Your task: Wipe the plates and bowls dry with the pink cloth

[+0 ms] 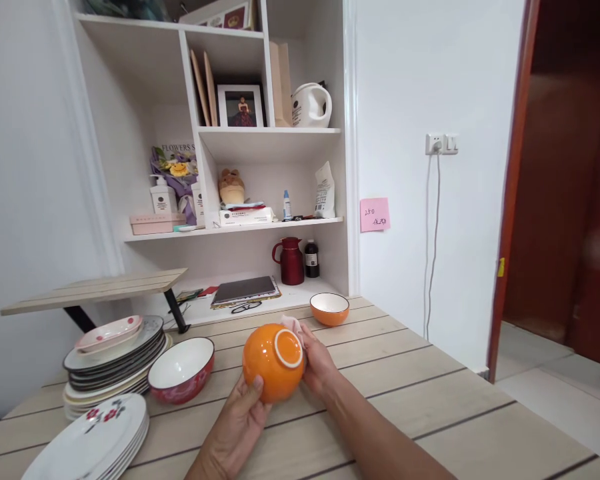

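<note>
An orange bowl (267, 363) is tilted on its side above the table, its underside and white foot ring facing me. My left hand (243, 417) grips its lower rim, the thumb lying on the orange outside. At the bowl's right side my right hand (317, 353) is closed on a pale pink cloth (292, 325), part of which shows above the bowl's edge. The fingers behind the bowl are hidden. Another orange bowl (329, 315), white inside, stands upright on the table beyond my right hand.
Left of my hands, a red bowl (181, 387) stands beside stacked plates (115, 370) topped by a pink dish (111, 333). Oval floral plates (93, 443) lie nearer. A low wooden stand (97, 289) and white shelves (280, 227) are behind. The wooden table (460, 413) extends right.
</note>
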A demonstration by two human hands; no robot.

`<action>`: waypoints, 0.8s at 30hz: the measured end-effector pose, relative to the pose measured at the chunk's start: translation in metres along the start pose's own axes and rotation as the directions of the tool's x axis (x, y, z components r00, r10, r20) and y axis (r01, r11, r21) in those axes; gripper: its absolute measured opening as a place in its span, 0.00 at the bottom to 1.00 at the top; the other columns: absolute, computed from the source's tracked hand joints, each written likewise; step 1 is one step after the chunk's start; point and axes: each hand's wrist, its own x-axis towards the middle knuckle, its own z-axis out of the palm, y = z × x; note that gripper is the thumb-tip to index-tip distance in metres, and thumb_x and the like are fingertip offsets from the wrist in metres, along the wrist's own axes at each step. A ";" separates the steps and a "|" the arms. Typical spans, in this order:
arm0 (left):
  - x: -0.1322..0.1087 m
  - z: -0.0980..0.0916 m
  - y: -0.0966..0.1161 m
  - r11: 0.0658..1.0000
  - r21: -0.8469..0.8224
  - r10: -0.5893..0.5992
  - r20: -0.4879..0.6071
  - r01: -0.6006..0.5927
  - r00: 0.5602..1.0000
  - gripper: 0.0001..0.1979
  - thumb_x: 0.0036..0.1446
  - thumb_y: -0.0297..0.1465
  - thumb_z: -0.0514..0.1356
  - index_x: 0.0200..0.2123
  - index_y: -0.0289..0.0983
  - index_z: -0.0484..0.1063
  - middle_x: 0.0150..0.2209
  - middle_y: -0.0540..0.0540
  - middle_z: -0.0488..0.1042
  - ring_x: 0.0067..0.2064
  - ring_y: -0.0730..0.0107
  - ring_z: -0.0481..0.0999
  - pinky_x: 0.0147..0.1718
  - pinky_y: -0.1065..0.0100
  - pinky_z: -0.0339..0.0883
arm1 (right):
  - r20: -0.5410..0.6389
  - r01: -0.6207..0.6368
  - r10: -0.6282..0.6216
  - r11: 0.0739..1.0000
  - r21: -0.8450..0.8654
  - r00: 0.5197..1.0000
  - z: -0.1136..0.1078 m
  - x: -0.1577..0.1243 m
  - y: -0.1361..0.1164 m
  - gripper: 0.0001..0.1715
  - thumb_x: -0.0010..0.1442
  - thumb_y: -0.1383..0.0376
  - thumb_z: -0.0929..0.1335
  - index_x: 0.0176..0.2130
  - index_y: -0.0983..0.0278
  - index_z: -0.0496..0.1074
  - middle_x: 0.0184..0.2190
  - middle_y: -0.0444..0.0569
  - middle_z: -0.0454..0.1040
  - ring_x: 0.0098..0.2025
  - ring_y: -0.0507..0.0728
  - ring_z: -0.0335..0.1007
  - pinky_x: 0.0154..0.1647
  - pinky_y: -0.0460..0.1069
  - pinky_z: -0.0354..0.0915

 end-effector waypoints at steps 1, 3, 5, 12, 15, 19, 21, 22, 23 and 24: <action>0.002 0.000 0.000 0.999 -0.034 0.015 -0.031 -0.016 0.999 0.30 0.59 0.28 0.64 0.63 0.44 0.63 0.55 0.43 0.76 0.58 0.61 0.73 0.62 0.59 0.60 | 0.011 0.005 -0.005 1.000 -0.013 1.000 0.002 -0.002 0.001 0.24 0.48 0.54 0.74 0.45 0.56 0.73 0.40 0.45 0.81 0.42 0.60 0.77 0.42 0.54 0.72; 0.005 -0.002 0.002 0.994 -0.094 0.042 -0.095 -0.051 0.995 0.28 0.60 0.26 0.62 0.62 0.45 0.63 0.55 0.44 0.76 0.57 0.63 0.74 0.62 0.60 0.60 | 0.046 0.010 -0.009 0.999 -0.032 0.999 0.007 -0.007 0.002 0.25 0.49 0.52 0.74 0.47 0.54 0.74 0.49 0.45 0.78 0.51 0.61 0.74 0.48 0.54 0.71; 0.007 -0.003 0.005 0.987 -0.138 0.065 -0.148 -0.086 0.987 0.26 0.61 0.25 0.61 0.62 0.44 0.64 0.55 0.44 0.76 0.57 0.64 0.74 0.62 0.60 0.61 | 0.097 0.018 -0.012 0.998 -0.061 0.995 0.012 -0.014 0.005 0.25 0.50 0.50 0.74 0.48 0.53 0.75 0.60 0.44 0.70 0.59 0.62 0.67 0.55 0.55 0.67; 0.006 -0.001 0.013 0.957 -0.226 0.130 -0.223 -0.181 0.966 0.24 0.65 0.25 0.57 0.62 0.49 0.64 0.54 0.47 0.77 0.57 0.68 0.74 0.62 0.62 0.60 | 0.344 0.328 -0.203 0.872 -0.362 0.917 0.021 -0.032 0.017 0.33 0.60 0.47 0.67 0.62 0.49 0.64 0.71 0.40 0.47 0.73 0.59 0.36 0.71 0.59 0.38; 0.006 -0.002 0.015 0.954 -0.234 0.139 -0.203 -0.186 0.969 0.24 0.65 0.27 0.56 0.62 0.50 0.64 0.55 0.49 0.76 0.58 0.68 0.72 0.63 0.63 0.59 | 0.469 0.506 -0.294 0.747 -0.431 0.833 0.022 -0.033 0.019 0.33 0.64 0.47 0.64 0.65 0.48 0.60 0.72 0.39 0.44 0.73 0.57 0.33 0.72 0.58 0.31; 0.007 -0.012 0.016 0.966 -0.207 0.125 -0.146 -0.154 0.981 0.25 0.64 0.27 0.58 0.62 0.50 0.63 0.55 0.49 0.76 0.58 0.68 0.72 0.63 0.64 0.58 | 0.372 0.372 -0.221 0.836 -0.403 0.901 0.023 -0.032 0.017 0.36 0.63 0.44 0.64 0.66 0.49 0.59 0.72 0.39 0.45 0.73 0.58 0.36 0.71 0.57 0.40; 0.007 -0.018 0.017 0.976 -0.184 0.101 -0.088 -0.116 0.991 0.25 0.63 0.27 0.59 0.62 0.50 0.64 0.55 0.49 0.76 0.57 0.68 0.74 0.63 0.64 0.59 | 0.275 0.203 -0.113 0.924 -0.324 0.955 0.023 -0.030 0.011 0.37 0.60 0.42 0.65 0.65 0.48 0.61 0.71 0.39 0.49 0.71 0.61 0.45 0.65 0.56 0.54; 0.008 -0.021 0.017 0.981 -0.167 0.090 -0.059 -0.099 0.994 0.26 0.63 0.27 0.60 0.62 0.50 0.64 0.55 0.48 0.76 0.56 0.67 0.74 0.62 0.64 0.59 | 0.246 0.128 -0.057 0.950 -0.283 0.968 0.022 -0.029 0.007 0.37 0.59 0.42 0.66 0.64 0.48 0.62 0.69 0.39 0.53 0.68 0.62 0.51 0.59 0.55 0.62; 0.008 -0.023 0.017 0.985 -0.147 0.082 -0.034 -0.086 0.996 0.26 0.62 0.27 0.60 0.62 0.50 0.64 0.55 0.48 0.76 0.56 0.67 0.75 0.62 0.64 0.60 | 0.228 0.069 -0.010 0.966 -0.251 0.974 0.021 -0.028 0.003 0.37 0.58 0.42 0.67 0.63 0.48 0.64 0.67 0.40 0.59 0.64 0.63 0.58 0.51 0.53 0.67; 0.007 -0.024 0.017 0.989 -0.125 0.075 -0.013 -0.076 0.997 0.27 0.62 0.27 0.61 0.62 0.49 0.63 0.55 0.47 0.76 0.56 0.66 0.75 0.62 0.63 0.60 | 0.216 0.020 0.030 0.974 -0.227 0.976 0.020 -0.028 -0.003 0.37 0.57 0.43 0.68 0.61 0.49 0.66 0.63 0.42 0.65 0.59 0.62 0.64 0.43 0.50 0.69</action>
